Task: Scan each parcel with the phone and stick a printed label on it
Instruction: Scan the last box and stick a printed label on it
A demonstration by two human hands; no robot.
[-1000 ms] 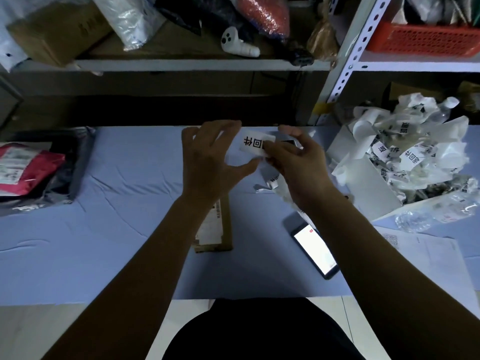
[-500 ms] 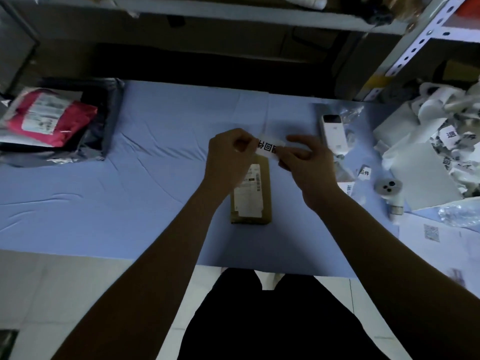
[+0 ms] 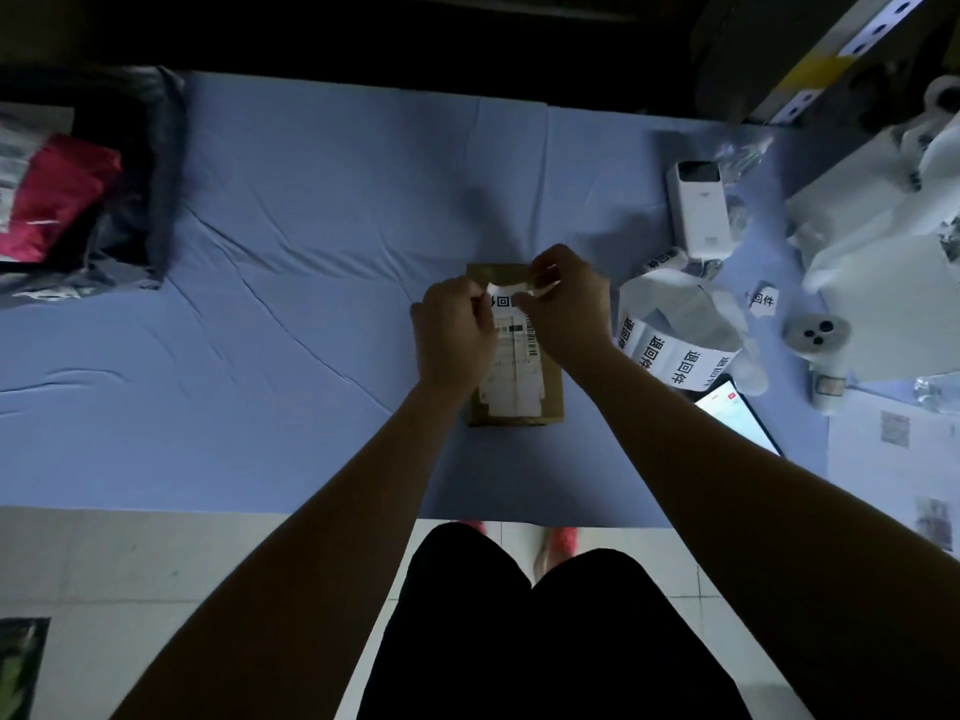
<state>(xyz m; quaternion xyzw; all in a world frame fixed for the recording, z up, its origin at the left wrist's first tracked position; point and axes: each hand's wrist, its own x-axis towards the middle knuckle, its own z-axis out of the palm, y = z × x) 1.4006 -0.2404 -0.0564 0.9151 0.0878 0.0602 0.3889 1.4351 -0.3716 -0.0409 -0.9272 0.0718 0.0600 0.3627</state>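
In the head view, the left hand [image 3: 456, 335] and right hand [image 3: 567, 306] meet over the far end of the parcel [image 3: 551, 394], a flat brown box with a white shipping slip on top. Between them they hold a small white label [image 3: 502, 299] with black print. The left fingers are curled and pinch its left end, and the right fingers [image 3: 529, 305] pinch its right end. The label lies across the far part of the shipping slip, though whether it touches the box cannot be told. The parcel sits near the middle of the tabletop [image 3: 311, 241], which is covered by a creased blue cloth, a little toward its near edge. To the right, a curling strip of labels [image 3: 672, 353] lies just beside the right forearm. The phone [image 3: 740, 420] lies face up with its screen lit at the strip's near end. A white label printer [image 3: 698, 213] stands farther back. A heap of white backing paper [image 3: 883, 283] fills the right edge, with a small white device [image 3: 815, 332] in front of it and printed sheets [image 3: 893, 449] at the near right corner. At the left edge a red packet [image 3: 62, 200] rests on a dark bag [image 3: 140, 200]. Below the near edge are pale floor tiles [image 3: 156, 563], the person's dark trousers and red shoes [image 3: 560, 540]. A perforated shelf upright [image 3: 852, 49] rises at the far right.
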